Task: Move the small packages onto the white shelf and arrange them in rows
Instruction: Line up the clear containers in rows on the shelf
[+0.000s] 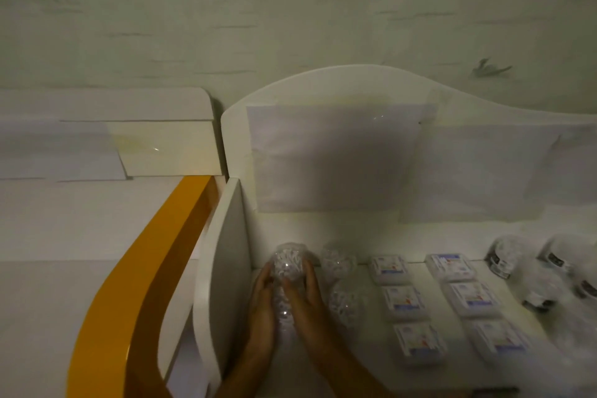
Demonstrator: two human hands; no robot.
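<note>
Both hands, left (262, 307) and right (307, 294), cup a clear packet (289, 263) at lower centre, against the shelf (323, 236) side wall. Probably light, slippery, crushable film: hold by both flanks. Rows of boxes (402, 299) lie right.

Clear round packages (289, 263) at the white shelf (336, 236) left end, flat rectangular packages (389, 269) in rows alongside.

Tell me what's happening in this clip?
A person is stocking a white shelf. The left hand and right hand cup clear round packs by the shelf's left side panel. Two more round packs sit beside them, then two columns of flat rectangular packs.
</note>
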